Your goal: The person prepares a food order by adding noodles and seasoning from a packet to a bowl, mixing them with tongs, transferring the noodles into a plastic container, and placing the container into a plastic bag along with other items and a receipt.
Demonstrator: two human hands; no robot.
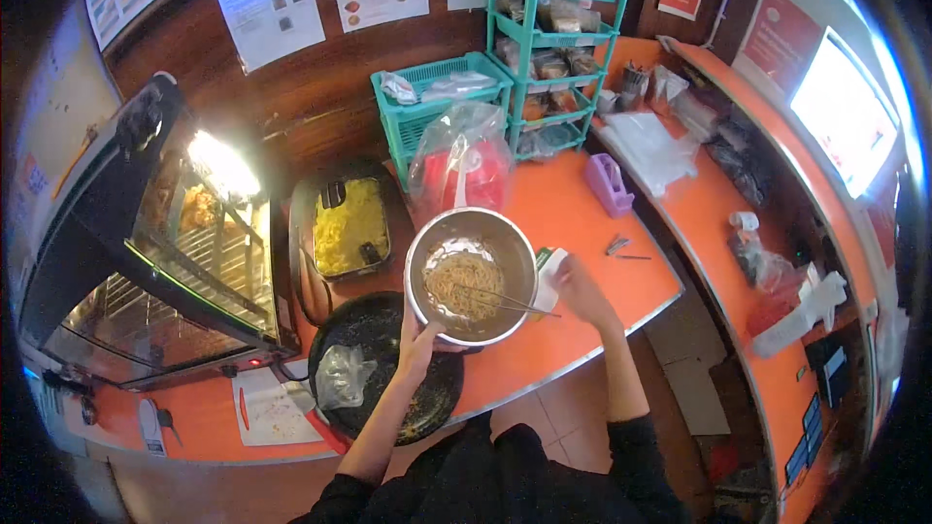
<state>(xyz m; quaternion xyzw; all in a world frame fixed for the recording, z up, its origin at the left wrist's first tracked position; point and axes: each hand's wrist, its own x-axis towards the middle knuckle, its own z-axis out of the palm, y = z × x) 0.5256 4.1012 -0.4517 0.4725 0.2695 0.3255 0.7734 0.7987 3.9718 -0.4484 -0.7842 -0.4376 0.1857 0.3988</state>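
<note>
Head view: I see the left hand (pixel 417 349) clasping a steel pot (pixel 509 254) of noodles (pixel 454 281) above the orange counter (pixel 563 199); whether the right hand (pixel 582 295) grips the adjacent white item (pixel 549 278), I cannot tell.

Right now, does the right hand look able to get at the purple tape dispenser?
Probably yes: mostly bare orange counter lies between the right hand and the purple tape dispenser, with small metal tools off to the right. Whether the hand grips the white-and-green item beside it is unclear.

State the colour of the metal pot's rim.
The pot's rim is silver, best seen in the head view.
</note>
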